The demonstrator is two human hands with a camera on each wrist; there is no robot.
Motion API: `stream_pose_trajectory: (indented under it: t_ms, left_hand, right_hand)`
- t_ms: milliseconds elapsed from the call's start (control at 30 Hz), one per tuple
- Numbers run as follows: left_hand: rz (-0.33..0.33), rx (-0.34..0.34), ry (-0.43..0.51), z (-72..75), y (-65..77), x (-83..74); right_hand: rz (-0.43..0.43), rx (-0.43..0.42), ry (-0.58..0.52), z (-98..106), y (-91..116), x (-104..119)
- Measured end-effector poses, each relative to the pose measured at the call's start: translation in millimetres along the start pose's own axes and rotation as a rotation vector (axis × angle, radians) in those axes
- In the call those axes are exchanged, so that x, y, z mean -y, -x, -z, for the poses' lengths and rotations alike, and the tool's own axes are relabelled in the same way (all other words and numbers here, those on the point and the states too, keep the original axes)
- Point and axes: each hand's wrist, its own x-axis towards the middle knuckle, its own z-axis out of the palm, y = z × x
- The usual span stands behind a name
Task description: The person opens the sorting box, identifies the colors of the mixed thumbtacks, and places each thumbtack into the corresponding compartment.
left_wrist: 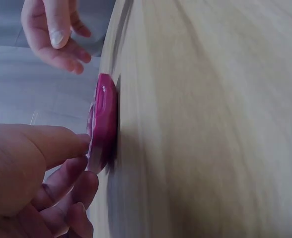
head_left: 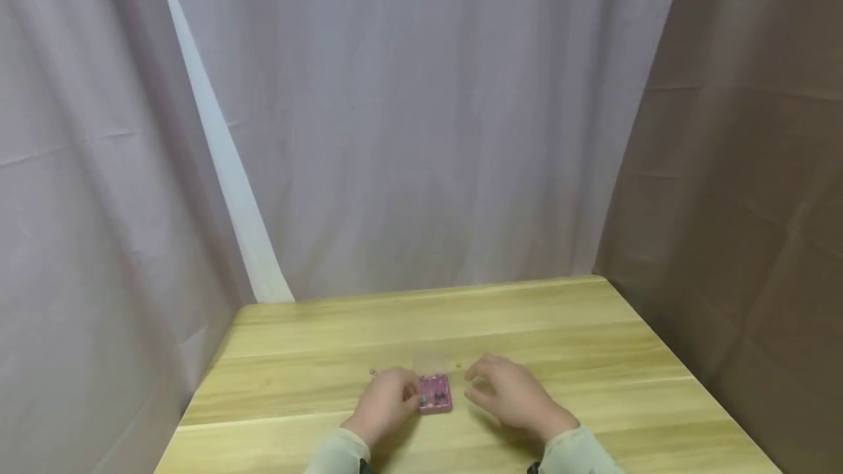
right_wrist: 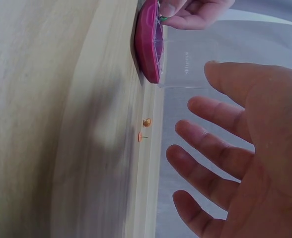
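A small pink plastic box [head_left: 436,395] lies on the table with its clear lid [right_wrist: 178,69] raised at the far side; dark and coloured thumbtacks show inside. My left hand [head_left: 390,402] is at the box's left side, thumb and fingertips over its rim. Between that thumb and forefinger a green thumbtack [right_wrist: 163,18] shows in the right wrist view. To the right of the box my right hand [head_left: 510,393] hovers over the table, fingers spread and loosely bent, holding nothing. In the right wrist view an orange-gold thumbtack [right_wrist: 147,122] and a red-orange thumbtack [right_wrist: 139,137] lie on the wood.
More small tacks [head_left: 373,371] rest on the table just beyond the left hand. The light wooden table [head_left: 316,335] ends at a straight far edge. Grey curtains [head_left: 421,130] hang behind and at both sides, with a pale gap at the left.
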Motion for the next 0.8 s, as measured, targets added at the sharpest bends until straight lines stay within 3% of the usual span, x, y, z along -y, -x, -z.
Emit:
stream_pose_trajectory:
  t_ms: [167,400,600,800]
  left_hand:
    - [-0.007,-0.003,-0.015,-3.8,0.3,-5.2]
    - [-0.034,-0.020,-0.035,3.4,5.4,-5.5]
    - [-0.041,-0.071,-0.062,29.1,24.5,18.0]
    - [0.016,-0.015,-0.077,49.9,58.1,47.5]
  right_hand:
    - [0.007,-0.005,0.007,-0.5,1.5,-1.1]
    - [0.010,-0.017,0.020,-2.1,0.8,-5.1]
    - [0.020,-0.024,0.010,-1.6,-0.2,-6.4]
    - [0.020,-0.016,-0.004,-0.7,-0.3,-7.2]
